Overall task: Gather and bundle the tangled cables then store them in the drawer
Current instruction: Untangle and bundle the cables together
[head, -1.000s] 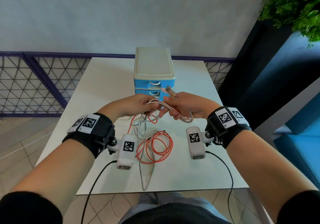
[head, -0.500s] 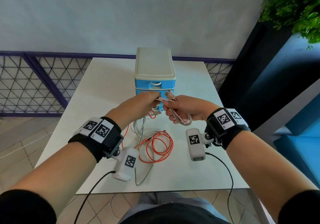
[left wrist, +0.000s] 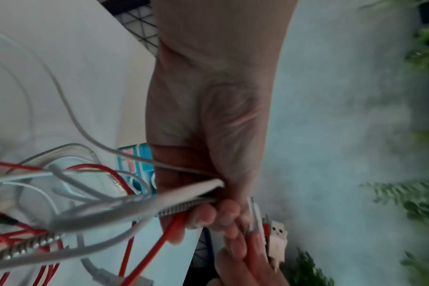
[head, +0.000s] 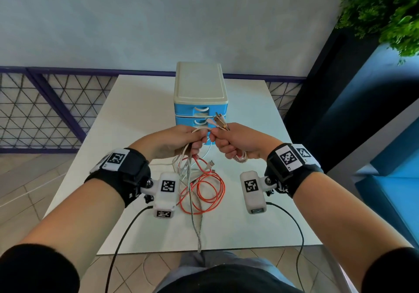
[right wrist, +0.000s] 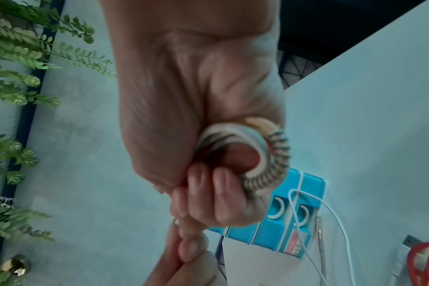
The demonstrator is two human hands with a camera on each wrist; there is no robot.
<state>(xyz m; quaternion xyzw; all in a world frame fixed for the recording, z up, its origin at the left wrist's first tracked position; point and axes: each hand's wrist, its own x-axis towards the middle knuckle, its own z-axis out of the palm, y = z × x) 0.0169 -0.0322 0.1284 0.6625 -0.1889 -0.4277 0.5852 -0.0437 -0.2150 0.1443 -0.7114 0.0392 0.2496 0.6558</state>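
Observation:
Several tangled cables (head: 199,186), red, white and braided silver, hang from both hands down onto the white table (head: 136,116). My left hand (head: 181,141) grips the strands (left wrist: 179,201) in its curled fingers, just left of my right hand (head: 235,141). The right hand is fisted round a folded loop of the cables (right wrist: 265,154), and their plug ends (head: 218,121) stick up out of the fist. The small blue drawer unit (head: 199,98) with a cream lid stands behind the hands, both drawers closed.
A braided silver cable end (head: 199,236) trails to the table's near edge. A purple mesh railing (head: 45,111) runs along the left and back. A dark partition (head: 328,102) and green plant (head: 381,9) stand to the right.
My left hand rose and went forward to meet the right, then pulled the strands taut beside it. The hanging cables lifted and shifted on the table. The right hand barely moved.

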